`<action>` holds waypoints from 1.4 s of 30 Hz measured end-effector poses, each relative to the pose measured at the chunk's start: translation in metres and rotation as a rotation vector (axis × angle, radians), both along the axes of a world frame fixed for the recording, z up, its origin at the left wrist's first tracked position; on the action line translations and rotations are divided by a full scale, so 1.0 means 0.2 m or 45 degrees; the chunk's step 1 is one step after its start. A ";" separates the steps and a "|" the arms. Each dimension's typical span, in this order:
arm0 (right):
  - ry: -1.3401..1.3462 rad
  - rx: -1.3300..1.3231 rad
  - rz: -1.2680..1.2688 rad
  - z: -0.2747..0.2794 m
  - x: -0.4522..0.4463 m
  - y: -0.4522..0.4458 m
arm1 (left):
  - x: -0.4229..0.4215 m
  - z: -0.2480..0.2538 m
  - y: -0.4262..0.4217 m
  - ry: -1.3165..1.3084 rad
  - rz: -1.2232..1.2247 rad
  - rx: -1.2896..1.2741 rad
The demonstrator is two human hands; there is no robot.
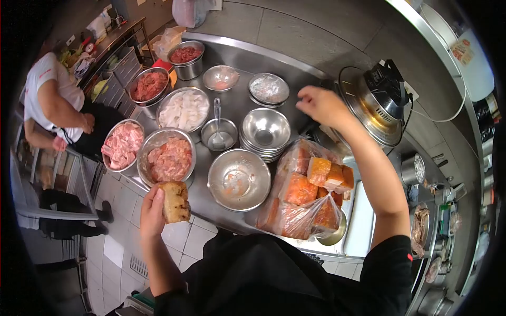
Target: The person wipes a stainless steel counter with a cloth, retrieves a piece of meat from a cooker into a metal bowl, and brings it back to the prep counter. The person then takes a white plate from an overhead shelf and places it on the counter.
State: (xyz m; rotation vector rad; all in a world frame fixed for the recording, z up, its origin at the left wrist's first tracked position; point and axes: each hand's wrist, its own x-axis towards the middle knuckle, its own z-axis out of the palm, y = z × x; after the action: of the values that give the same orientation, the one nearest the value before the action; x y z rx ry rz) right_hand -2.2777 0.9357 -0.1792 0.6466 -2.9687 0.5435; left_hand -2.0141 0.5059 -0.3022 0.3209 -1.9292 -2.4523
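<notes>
My left hand (153, 212) grips a browned block of roast pork (175, 202) near the counter's front edge, just below a bowl of raw meat pieces (168, 158). Over the back of the counter, my right hand (320, 105) hangs with loosely bent fingers, and nothing shows in them. It is nearest to a bowl with whitish contents (269, 87) and a stack of steel bowls (266, 129). A plastic bag of roast pork blocks (300, 195) lies below my right forearm. A steel bowl with orange scraps (239, 180) sits between the bag and the raw meat.
More steel containers hold red meat (149, 86), pale strips (184, 109) and pink meat (123, 145). A small pot (219, 134) has a utensil in it. A round metal appliance (371, 105) stands at the back right. A co-worker (55, 97) stands at the left.
</notes>
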 end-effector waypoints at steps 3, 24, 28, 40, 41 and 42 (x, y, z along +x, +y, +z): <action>-0.218 0.517 0.048 -0.26 -0.17 -0.10 | 0.04 0.00 -0.04 -0.004 0.012 -0.084; 0.636 0.558 0.352 -0.15 -0.02 -0.31 | 0.81 -0.07 -0.15 -0.176 0.515 -0.164; 0.840 0.364 0.386 0.01 0.09 -0.48 | 1.04 -0.04 -0.11 -0.218 0.651 -0.360; 0.079 -0.058 1.224 0.00 1.07 -2.03 | 1.51 0.17 -0.31 -0.037 1.063 -0.320; -0.051 -0.040 1.363 -0.07 1.26 -2.19 | 1.56 0.21 -0.35 -0.032 1.064 -0.289; -0.086 -0.033 1.502 -0.21 1.40 -2.34 | 1.61 0.23 -0.39 -0.086 1.077 -0.404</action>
State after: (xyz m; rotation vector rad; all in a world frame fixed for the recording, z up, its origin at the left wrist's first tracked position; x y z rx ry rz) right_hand -1.9970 0.4684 -0.2208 2.3649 -2.2911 0.6058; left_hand -1.6928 0.4269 -0.2571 0.9698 -1.6613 -1.5905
